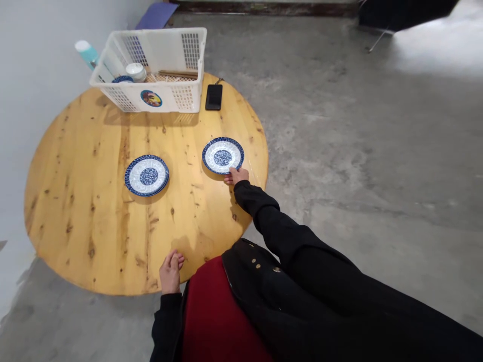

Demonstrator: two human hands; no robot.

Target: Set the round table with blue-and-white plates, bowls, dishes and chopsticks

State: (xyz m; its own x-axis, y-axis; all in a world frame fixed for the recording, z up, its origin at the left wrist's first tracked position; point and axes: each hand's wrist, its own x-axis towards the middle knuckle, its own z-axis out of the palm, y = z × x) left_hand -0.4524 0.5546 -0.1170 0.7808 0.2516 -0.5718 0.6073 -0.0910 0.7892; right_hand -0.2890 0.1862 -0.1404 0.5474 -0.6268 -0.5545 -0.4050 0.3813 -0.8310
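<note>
My right hand [237,176] pinches the near rim of a blue-and-white patterned plate [223,155], thumb on top and fingers below. Whether that plate is lifted off the wood I cannot tell for sure. To its left lies a small stack of matching plates [148,175], with the lower rim just peeking out. My left hand [171,271] is at the near edge of the round wooden table [109,221], its fingers curled together with nothing seen in them.
A white plastic basket [169,98] stands at the back of the table, holding white bowls [136,72], a blue-rimmed dish and brown sticks. Beside it are a black phone [214,97] and a teal bottle with a white cap [86,52]. A wall borders the left.
</note>
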